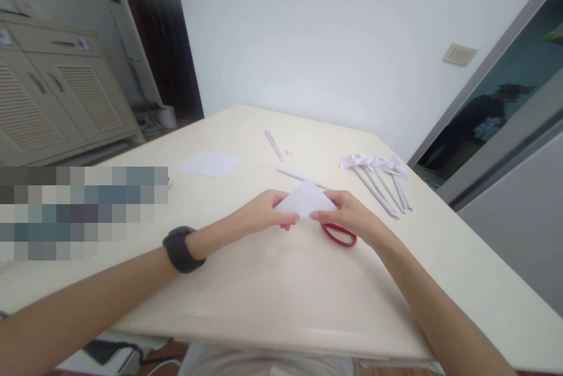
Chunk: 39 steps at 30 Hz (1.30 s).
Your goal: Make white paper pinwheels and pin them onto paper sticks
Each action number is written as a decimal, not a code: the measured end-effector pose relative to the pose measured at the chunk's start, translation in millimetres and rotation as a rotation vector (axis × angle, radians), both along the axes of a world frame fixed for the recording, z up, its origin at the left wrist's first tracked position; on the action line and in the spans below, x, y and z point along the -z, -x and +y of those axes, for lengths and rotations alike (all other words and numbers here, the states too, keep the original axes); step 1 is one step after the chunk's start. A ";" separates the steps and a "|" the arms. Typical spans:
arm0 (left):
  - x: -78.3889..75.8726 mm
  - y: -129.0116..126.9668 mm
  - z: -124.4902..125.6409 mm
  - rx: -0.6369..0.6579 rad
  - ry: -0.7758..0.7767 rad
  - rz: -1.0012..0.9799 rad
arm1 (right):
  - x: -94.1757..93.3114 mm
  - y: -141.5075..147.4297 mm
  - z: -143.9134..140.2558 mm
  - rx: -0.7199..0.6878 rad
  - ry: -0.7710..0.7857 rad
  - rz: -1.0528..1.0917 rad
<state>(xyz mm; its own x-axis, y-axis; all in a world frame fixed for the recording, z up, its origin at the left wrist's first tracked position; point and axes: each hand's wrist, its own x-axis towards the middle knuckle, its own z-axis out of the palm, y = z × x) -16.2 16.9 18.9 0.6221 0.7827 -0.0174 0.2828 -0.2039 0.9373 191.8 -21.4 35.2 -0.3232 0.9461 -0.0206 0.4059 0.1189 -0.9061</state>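
Observation:
A small white sheet of paper (pixel 305 199) is held above the table between both hands, one corner pointing away from me. My left hand (pixel 278 209) pinches its left side, thumb on top. On the right side, my right hand (pixel 341 210) grips it the same way. Just below my right hand lie scissors, of which the red handle loop (pixel 339 235) shows; the rest is hidden. Behind the sheet, a thin rolled paper stick (pixel 291 174) lies partly covered.
Several rolled paper sticks with folded white paper tops (pixel 373 179) lie at the right of the table (pixel 264 282). White sheets (pixel 210 163) are at the left. More thin sticks (pixel 273 145) and tiny scraps (pixel 288 155) lie farther back. A person (pixel 472 118) is beyond the doorway.

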 end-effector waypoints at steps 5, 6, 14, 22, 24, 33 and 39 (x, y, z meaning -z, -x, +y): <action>-1.2 4.0 8.6 0.001 0.016 -0.033 | -5.7 -11.5 4.0 0.045 0.048 0.030; -1.3 5.8 11.4 -0.010 0.020 -0.040 | -7.7 -15.2 4.8 0.058 0.044 0.030; -9.9 14.0 15.6 -0.023 0.070 -0.072 | -10.9 -24.8 8.8 0.159 0.016 0.132; -7.3 8.9 10.5 -0.022 0.033 -0.066 | -5.3 -8.3 3.5 0.050 0.051 0.062; -5.5 9.7 13.7 -0.033 0.037 -0.054 | -6.6 -12.2 4.5 0.059 0.051 0.036; -2.0 17.0 27.8 -0.109 0.070 -0.059 | -6.9 -19.8 6.7 0.119 0.030 0.046; 8.8 15.2 26.3 -0.211 0.116 -0.184 | -4.4 -12.3 6.8 0.168 -0.034 0.173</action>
<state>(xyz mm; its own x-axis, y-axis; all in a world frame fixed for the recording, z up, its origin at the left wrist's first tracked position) -31.4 43.2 10.1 0.4470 0.8944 -0.0163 0.1305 -0.0472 0.9903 204.1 -14.6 39.6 -0.1571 0.9861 0.0541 0.2619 0.0944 -0.9605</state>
